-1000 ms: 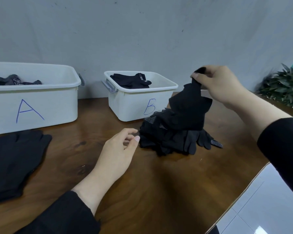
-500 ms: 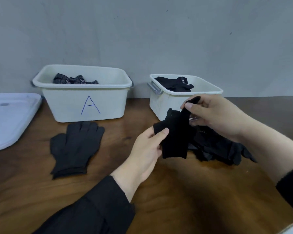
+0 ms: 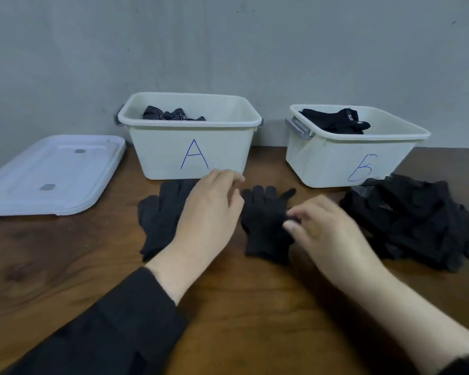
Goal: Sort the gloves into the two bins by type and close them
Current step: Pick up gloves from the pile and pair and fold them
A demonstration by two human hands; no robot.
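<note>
Left hand (image 3: 211, 212) loosely spread over left knit glove (image 3: 160, 212); right hand (image 3: 322, 228) pinching centre glove (image 3: 263, 223). Best stacked as pair, then dropped into bin A (image 3: 190, 147).

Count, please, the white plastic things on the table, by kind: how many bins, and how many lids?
Bins: 2, bin A and bin B, both open.
Lids: 1, the lid lying flat left of bin A.
Total: 3

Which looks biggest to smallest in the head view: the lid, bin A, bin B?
Lid looks largest, though it lies nearer the camera. Bin A and bin B look alike; unranked.
</note>
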